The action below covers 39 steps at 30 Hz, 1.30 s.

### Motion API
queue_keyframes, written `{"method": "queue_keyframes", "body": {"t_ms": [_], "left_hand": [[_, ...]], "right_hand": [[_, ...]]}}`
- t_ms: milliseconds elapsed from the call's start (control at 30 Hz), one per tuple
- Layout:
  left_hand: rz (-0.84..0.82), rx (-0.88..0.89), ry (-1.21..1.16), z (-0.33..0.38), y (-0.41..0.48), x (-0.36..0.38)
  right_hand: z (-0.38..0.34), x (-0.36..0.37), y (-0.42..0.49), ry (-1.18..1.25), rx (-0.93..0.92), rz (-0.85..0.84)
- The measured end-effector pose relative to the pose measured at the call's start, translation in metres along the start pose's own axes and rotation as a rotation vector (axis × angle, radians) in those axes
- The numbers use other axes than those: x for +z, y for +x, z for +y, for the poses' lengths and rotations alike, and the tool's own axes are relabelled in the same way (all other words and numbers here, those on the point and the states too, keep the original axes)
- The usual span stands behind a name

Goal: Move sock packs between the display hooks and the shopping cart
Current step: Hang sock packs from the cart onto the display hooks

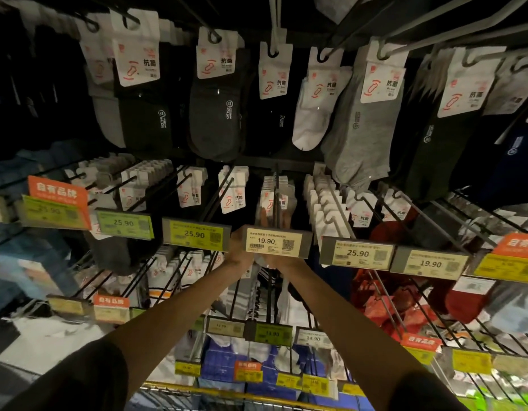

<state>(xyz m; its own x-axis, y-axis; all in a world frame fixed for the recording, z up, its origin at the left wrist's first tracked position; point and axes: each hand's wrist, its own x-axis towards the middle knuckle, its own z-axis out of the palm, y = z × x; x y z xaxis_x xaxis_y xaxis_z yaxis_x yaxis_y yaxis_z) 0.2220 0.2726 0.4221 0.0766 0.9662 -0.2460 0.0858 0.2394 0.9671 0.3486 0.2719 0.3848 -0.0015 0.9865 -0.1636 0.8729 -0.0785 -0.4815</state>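
Behind price tag (274,241), both hands' grip hidden (cannot tell); sock pack (275,200) hangs lengthwise down.

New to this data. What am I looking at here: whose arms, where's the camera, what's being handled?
One picture only, from a wide-angle camera worn on a person's head, so the rack bends outward. No robot: two bare arms reach up to a shop's sock display. The left hand and right hand meet behind a price tag reading 19.90, at a pack of light socks hanging on the middle hook. The tag hides most of both hands, so the grip can't be judged. Above hang black, white and grey packs. The yellow bar at the bottom looks like the cart's rim.
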Motion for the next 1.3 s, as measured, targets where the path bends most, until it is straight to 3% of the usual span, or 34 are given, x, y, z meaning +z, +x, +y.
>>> {"method": "queue_keyframes", "body": {"t_ms": [33,133,233,333,567,1033,1200,1300], "left_hand": [[0.017,0.018,0.036,0.000,-0.002,0.002],[0.107,0.110,0.178,-0.002,-0.011,0.000],[0.105,0.200,0.331,-0.021,-0.019,-0.008],[0.113,0.159,0.341,-0.053,-0.029,-0.026],[0.014,0.044,0.194,-0.117,-0.107,-0.053],[-0.305,-0.268,0.338,-0.321,-0.203,-0.132],[-0.352,-0.486,0.375,-0.397,-0.223,-0.152],[-0.318,-0.511,0.431,-0.439,-0.230,-0.150]], "right_hand": [[-0.001,0.000,0.002,0.018,-0.074,0.052],[-0.017,-0.004,-0.005,-0.006,-0.056,0.018],[-0.022,0.007,-0.029,-0.100,-0.190,0.233],[-0.021,0.040,-0.059,-0.026,-0.343,0.330],[-0.012,0.117,-0.152,0.175,-0.365,0.274],[0.029,0.284,-0.293,0.144,0.139,-0.465],[0.041,0.334,-0.313,0.110,0.219,-0.586],[0.059,0.372,-0.309,0.121,0.281,-0.642]]}}
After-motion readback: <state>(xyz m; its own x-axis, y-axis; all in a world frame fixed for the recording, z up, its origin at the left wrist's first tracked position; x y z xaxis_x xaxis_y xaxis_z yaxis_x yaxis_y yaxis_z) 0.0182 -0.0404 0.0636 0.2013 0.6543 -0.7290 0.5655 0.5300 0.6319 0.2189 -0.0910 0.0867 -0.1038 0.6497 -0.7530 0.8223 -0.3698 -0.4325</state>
